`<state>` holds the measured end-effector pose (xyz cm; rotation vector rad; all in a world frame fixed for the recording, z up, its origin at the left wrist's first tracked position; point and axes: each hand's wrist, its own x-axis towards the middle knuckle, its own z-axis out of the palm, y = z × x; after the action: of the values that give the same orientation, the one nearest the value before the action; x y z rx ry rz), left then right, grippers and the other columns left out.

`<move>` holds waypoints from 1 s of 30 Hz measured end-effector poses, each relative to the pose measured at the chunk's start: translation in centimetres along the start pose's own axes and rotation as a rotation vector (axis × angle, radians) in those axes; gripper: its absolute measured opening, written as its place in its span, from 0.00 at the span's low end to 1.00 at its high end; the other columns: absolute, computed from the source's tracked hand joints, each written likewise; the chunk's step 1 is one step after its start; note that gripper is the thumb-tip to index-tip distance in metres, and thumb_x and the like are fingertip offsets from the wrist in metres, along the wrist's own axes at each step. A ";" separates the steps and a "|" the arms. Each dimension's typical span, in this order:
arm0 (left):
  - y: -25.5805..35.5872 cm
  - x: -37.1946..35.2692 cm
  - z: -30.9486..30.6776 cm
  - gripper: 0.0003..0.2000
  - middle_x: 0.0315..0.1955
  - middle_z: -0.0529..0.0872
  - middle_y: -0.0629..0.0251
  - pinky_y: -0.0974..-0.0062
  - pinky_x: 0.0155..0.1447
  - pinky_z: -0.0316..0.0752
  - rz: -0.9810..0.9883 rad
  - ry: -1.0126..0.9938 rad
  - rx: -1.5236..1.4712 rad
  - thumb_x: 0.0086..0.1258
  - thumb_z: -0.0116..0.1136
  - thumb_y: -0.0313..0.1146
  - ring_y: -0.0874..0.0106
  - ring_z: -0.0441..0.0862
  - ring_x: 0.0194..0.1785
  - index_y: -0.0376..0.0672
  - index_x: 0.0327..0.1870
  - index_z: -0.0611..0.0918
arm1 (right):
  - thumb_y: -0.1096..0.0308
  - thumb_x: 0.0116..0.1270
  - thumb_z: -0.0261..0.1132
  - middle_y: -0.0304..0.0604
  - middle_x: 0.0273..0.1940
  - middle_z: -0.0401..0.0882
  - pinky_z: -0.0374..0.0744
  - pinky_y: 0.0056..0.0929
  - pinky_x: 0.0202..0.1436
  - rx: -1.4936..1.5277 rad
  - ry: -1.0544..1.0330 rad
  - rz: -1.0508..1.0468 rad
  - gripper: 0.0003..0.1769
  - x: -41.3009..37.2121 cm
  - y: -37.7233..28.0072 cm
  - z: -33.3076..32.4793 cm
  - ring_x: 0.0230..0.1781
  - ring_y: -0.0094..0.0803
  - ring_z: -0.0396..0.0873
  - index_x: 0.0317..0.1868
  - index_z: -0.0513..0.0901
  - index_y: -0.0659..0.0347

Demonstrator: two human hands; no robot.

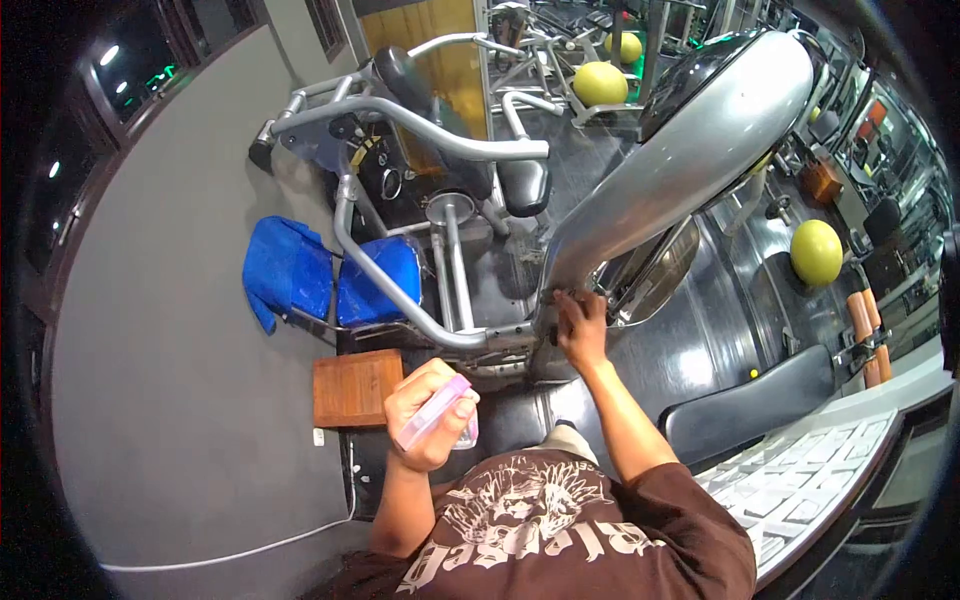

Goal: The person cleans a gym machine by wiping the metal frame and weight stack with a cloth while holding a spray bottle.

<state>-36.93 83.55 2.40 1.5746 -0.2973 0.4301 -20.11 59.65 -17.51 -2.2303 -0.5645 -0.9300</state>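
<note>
My left hand (424, 418) is raised in front of my body, its fingers wrapped round a pink, see-through plastic spray bottle (436, 412); a clear part shows beneath the fingers. My right hand (582, 330) reaches forward to the lower end of the thick silver upright (640, 205) of a weight machine. Its fingers are curled in against the metal frame there; whatever they may hold is dark or hidden. Between and beyond my hands is the machine's curved silver handle bar (372, 265), with a blue seat pad (378, 280) behind it.
A blue cloth (290, 270) hangs over the backrest beside the grey wall (180, 330). A wooden box (356, 388) stands at the left of my feet. A black bench (750, 405) lies at the right. Yellow balls (817, 252) and more gym machines stand farther off.
</note>
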 end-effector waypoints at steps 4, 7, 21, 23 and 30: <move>-0.4 -0.5 -0.7 0.06 0.28 0.84 0.59 0.74 0.35 0.75 0.006 0.029 -0.011 0.65 0.65 0.28 0.71 0.80 0.29 0.32 0.32 0.84 | 0.83 0.56 0.69 0.46 0.49 0.73 0.74 0.43 0.57 0.043 0.512 -0.351 0.27 11.0 -3.6 -9.3 0.52 0.45 0.73 0.57 0.84 0.55; -0.8 -0.6 -0.5 0.08 0.28 0.85 0.58 0.74 0.37 0.75 -0.012 0.044 0.011 0.66 0.65 0.29 0.71 0.81 0.31 0.32 0.32 0.84 | 0.83 0.61 0.69 0.47 0.49 0.73 0.73 0.40 0.59 -0.043 0.821 -0.242 0.23 17.8 -6.0 -15.0 0.54 0.45 0.73 0.58 0.84 0.57; -0.4 0.8 0.5 0.07 0.28 0.85 0.57 0.73 0.37 0.76 0.033 -0.011 0.092 0.66 0.63 0.27 0.69 0.81 0.31 0.31 0.34 0.84 | 0.76 0.67 0.62 0.54 0.59 0.72 0.71 0.45 0.65 0.145 0.273 0.237 0.25 -3.8 3.2 6.8 0.58 0.52 0.73 0.65 0.72 0.64; -0.1 1.0 1.0 0.06 0.28 0.85 0.57 0.73 0.36 0.75 0.009 -0.017 0.090 0.66 0.63 0.27 0.69 0.81 0.30 0.31 0.33 0.84 | 0.76 0.67 0.62 0.56 0.58 0.74 0.71 0.46 0.65 0.185 0.164 0.310 0.24 -3.7 2.7 4.2 0.58 0.53 0.74 0.63 0.74 0.65; -1.4 1.5 1.3 0.10 0.30 0.80 0.58 0.78 0.36 0.76 0.028 -0.087 0.145 0.70 0.62 0.31 0.75 0.78 0.28 0.30 0.34 0.81 | 0.77 0.70 0.65 0.51 0.58 0.75 0.65 0.40 0.74 0.193 0.775 -0.147 0.29 13.9 -2.9 -14.8 0.66 0.41 0.72 0.70 0.68 0.65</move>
<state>-34.87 82.46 1.77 1.7355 -0.3620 0.4123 -19.60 53.14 1.98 -1.4992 -0.4226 -1.6168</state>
